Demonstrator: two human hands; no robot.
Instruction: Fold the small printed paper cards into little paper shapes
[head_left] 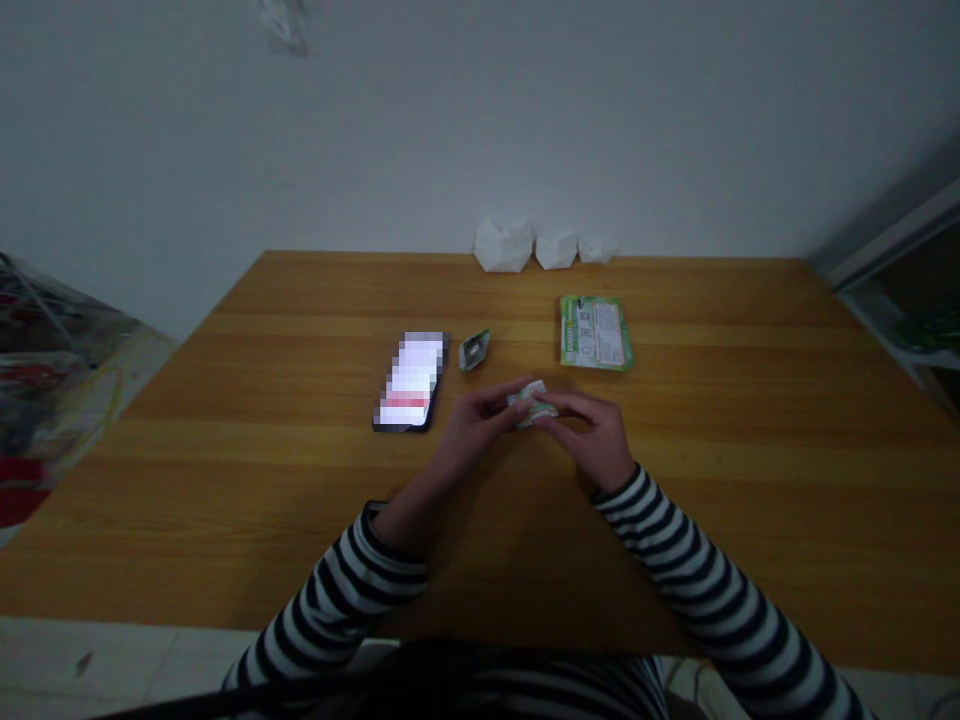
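Observation:
Between my two hands, above the wooden table (330, 470), is a small white-and-green packet (536, 408). My left hand (474, 428) is closed, pinching its left side with the thumb on top. At its right side, the thumb and fingers of my right hand (596, 432) are closed on it too. Fingers cover part of the packet, and its print is too small to read. Just beyond my left hand lies a small opened foil piece (474, 350) with a green edge. Past my right hand, a larger green-and-white printed pouch (596, 333) lies flat.
A phone (411, 382) with a lit, blurred screen lies left of the foil piece. Along the wall at the table's back edge stand white folded paper pieces, a large one (503, 246), a middle one (556, 250) and a small one (596, 249). Shelving (915, 300) stands at the right.

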